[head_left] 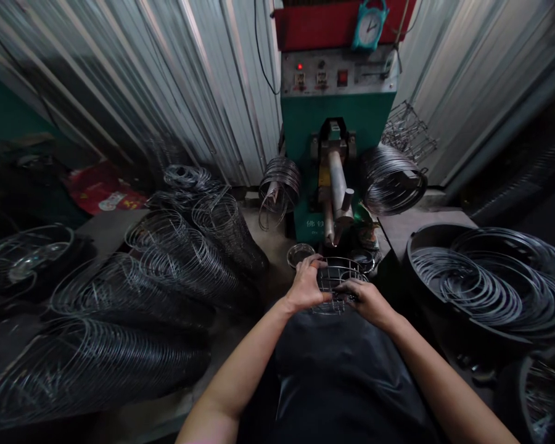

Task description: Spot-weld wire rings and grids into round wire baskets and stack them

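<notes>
A round wire basket (338, 269) sits above my lap, just in front of a green welding machine (300, 129). My left hand (306, 285) is closed on the basket's left side, thumb pointing inward and fingers over the rim. From the right, my right hand (366, 299) grips the basket's near side, its fingertips pressed together at the wires. Whether a loose wire is also in those fingers, I cannot tell. The machine's metal electrode arm (338, 179) points down just beyond the basket.
Stacks of wire rings (102, 351) stand at left. A black tub (444, 308) of wire rings is at right. Wire coils (393, 182) hang on both sides of the machine. A teal clock (370, 28) hangs on its red top. Corrugated metal wall (203, 74) lies behind.
</notes>
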Demonstrator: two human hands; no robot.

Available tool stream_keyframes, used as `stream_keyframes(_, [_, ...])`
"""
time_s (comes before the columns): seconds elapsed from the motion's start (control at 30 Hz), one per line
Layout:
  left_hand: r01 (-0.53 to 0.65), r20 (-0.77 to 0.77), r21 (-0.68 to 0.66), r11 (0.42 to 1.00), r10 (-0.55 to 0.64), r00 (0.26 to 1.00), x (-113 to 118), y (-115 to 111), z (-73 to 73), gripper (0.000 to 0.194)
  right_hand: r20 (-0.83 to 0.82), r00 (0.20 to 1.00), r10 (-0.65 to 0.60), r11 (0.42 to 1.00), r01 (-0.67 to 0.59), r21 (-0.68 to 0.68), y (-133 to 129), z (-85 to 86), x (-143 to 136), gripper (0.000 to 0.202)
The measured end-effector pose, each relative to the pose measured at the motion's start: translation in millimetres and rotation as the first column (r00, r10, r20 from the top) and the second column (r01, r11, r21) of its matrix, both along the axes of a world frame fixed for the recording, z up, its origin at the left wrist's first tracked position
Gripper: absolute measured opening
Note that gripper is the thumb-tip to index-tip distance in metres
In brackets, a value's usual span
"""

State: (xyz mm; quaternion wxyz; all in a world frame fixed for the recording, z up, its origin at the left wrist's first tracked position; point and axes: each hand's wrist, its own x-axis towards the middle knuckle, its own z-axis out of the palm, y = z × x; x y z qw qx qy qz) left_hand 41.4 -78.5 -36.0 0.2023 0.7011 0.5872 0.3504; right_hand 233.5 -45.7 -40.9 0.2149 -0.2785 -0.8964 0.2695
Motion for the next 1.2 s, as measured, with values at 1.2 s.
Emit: stream_keyframes(1.2, [-0.099,-0.009,0.009,0.995,0.099,0.995,-12.2,73.5,-7.7,0.064,-0.107,0.982,-0.158,0.970,0.175,0.167,62.8,-5.0,-23.4,0.029])
